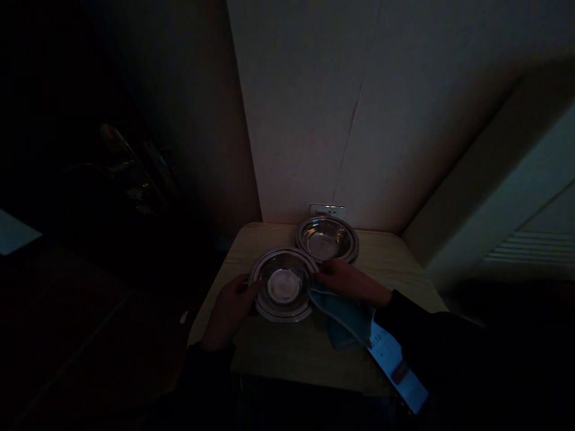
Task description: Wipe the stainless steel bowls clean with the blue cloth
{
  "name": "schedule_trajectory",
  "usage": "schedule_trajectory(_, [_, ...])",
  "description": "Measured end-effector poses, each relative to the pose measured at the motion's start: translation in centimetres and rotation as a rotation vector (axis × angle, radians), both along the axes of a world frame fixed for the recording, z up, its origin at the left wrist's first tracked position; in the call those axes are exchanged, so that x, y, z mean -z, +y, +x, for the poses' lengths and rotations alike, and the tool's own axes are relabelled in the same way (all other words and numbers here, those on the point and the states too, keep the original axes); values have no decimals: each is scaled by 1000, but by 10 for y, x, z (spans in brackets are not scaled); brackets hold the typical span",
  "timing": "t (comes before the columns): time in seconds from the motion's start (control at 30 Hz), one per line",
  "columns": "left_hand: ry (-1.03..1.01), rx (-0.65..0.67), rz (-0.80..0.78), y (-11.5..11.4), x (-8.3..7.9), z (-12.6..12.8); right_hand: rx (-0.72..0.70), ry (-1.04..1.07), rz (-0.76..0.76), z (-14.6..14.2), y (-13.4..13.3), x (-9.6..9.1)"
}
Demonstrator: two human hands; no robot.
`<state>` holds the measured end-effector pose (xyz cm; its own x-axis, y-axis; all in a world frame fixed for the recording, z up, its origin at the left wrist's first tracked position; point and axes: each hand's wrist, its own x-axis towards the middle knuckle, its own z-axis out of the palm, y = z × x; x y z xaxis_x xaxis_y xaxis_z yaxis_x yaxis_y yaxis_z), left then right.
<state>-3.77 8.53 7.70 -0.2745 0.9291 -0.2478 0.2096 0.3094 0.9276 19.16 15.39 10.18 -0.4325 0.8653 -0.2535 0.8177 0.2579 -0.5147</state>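
Observation:
A shiny metal bowl [284, 286] with a wide rim is held level over the front half of a small wooden table. My left hand [231, 308] grips its left rim, thumb on top. At the right rim, my right hand [341, 280] is closed on the bowl and on a blue-green cloth [344, 317] that hangs below the fingers. Behind it, against the wall, sits a second metal bowl [324, 239], seemingly stacked on others. Dim light hides the undersides and most fingertips.
The small table [381, 257] stands against a pale wall with a socket [327, 210]. A lit phone [399, 368] lies at its front right, partly under my right sleeve. A dark door with a handle [121, 166] is at left, a white louvred panel [534, 245] at right.

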Motion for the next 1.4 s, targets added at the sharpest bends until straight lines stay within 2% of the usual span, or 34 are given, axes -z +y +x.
schedule_trajectory(0.13, [-121, 40, 22, -1, -22, 33, 88, 153, -54, 40, -7, -21])
schedule_trajectory(0.27, [-243, 171, 57, 10, -31, 80, 271, 303, -132, 97, -7, -28])
schedule_trajectory(0.37, [-279, 236, 80, 24, -29, 120, 375, 407, -153, 142, -2, -19])
schedule_trajectory(0.53, [-336, 301, 70, 47, -15, 180, 465, 457, -170, 206, 9, 8])
schedule_trajectory(0.73, [-374, 309, 1, 67, 8, 222, 543, 447, -164, 242, 20, 34])
schedule_trajectory(0.97, [-403, 317, -19, 77, 18, 236, 583, 410, -164, 245, 26, 45])
schedule_trajectory(1.2, [-440, 381, -26, 76, 25, 234, 605, 331, -156, 240, 25, 44])
schedule_trajectory(1.3, [-452, 378, -65, 75, 28, 226, 582, 265, -140, 238, 25, 43])
schedule_trajectory(1.4, [-437, 339, -170, 72, 31, 203, 567, 146, -97, 240, 25, 42])
